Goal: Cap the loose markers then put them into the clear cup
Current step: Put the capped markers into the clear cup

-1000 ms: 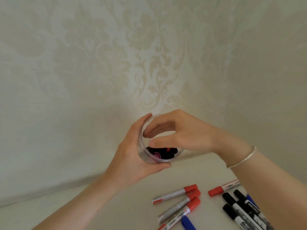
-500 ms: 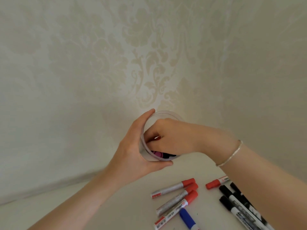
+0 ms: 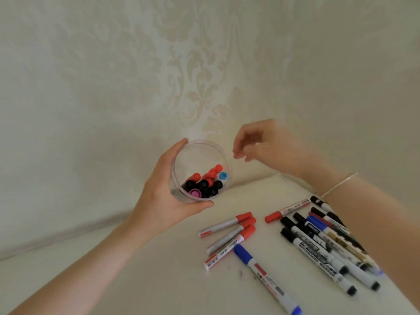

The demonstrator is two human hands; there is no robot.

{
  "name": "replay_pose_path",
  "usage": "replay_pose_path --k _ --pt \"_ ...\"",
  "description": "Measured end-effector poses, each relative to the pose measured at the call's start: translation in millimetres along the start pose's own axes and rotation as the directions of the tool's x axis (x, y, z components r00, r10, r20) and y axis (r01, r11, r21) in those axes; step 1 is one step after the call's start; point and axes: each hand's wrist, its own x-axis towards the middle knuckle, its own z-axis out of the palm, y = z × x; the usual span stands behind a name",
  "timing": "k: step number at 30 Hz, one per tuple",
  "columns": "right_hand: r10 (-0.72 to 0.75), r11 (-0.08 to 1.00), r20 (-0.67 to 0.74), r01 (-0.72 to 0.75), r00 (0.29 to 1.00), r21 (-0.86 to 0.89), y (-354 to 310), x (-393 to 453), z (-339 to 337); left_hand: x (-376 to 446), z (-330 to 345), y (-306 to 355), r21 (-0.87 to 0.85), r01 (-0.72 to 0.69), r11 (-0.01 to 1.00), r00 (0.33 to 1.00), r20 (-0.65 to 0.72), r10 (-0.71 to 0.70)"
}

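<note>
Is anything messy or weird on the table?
Nothing is broken or spilled. The loose markers lie jumbled on the table, some crossing each other, with small dark specks near the blue-capped one. The left hand holds the clear cup tilted.

left hand [image 3: 163, 196] curled gripping, right hand [image 3: 261, 142] raised, loosely curled

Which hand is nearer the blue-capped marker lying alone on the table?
Left, narrowly. The left hand, gripping the clear cup, sits up-left of the blue-capped marker. The right hand hangs empty, higher and farther back.
</note>
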Motion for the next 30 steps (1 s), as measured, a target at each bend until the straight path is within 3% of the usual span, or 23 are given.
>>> replay_pose_path --k 1,3,4,6,12,16,26,30 --pt "0.061 0.976 0.149 -0.027 0.987 -0.218 15 -5 8 -3 -1 -1 0.008 -0.001 1.0 1.0 -0.004 0.001" --pt "0.295 0.861 0.439 -0.038 0.849 -0.507 49 -20 31 -9 -3 -2 0.019 -0.001 1.0 1.0 -0.006 0.001" --pt "0.376 0.825 0.499 -0.037 0.781 -0.564 59 -28 43 -12 -4 -2 0.023 -0.001 1.0 1.0 -0.004 0.001" --pt "0.414 0.796 0.535 -0.008 0.737 -0.605 70 -41 62 -18 -5 -1 0.028 -0.006 1.0 1.0 0.007 0.006" --pt "0.351 0.799 0.468 0.001 0.811 -0.601 94 -43 80 -28 -7 2 0.011 -0.014 1.0 0.999 0.032 0.013" --pt "0.35 0.827 0.459 -0.039 0.817 -0.561 98 -39 90 -31 -8 2 0.001 0.003 1.0 0.999 0.046 -0.003" --pt "0.294 0.666 0.43 0.14 0.854 -0.733 103 -34 112 -32 -11 -2 0.014 0.027 1.0 0.998 0.06 -0.028" --pt "0.283 0.654 0.405 0.134 0.87 -0.745 104 -35 116 -32 -10 -3 0.008 0.04 0.999 0.998 0.049 -0.04"
